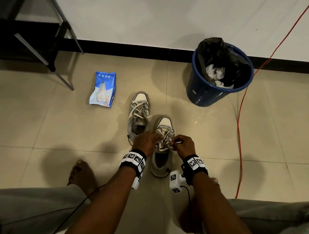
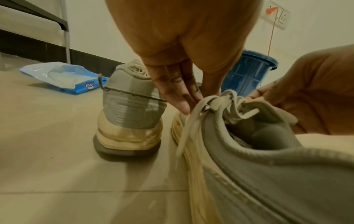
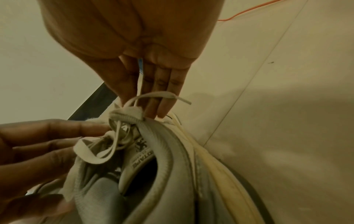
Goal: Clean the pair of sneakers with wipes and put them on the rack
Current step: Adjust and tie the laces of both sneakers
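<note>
Both hands busy at the laces [image 1: 163, 143] of the near sneaker [image 1: 162, 154] on the floor tiles [image 1: 38, 126]: left hand [image 1: 144, 141] pinching one lace strand, right hand [image 1: 184, 145] pinching another, its loose end poking out sideways. Probably tying up, ahead of shelving. Next: finish the knot without dragging the shoe. Just beyond, touching, the second sneaker [image 1: 138, 115], laces slack. Farther left, wipes pack [image 1: 103, 88]; farther right, blue bin [image 1: 220, 74] holding used wipes [image 1: 216, 72]. Farthest left, dark rack [image 1: 27, 33].
</note>
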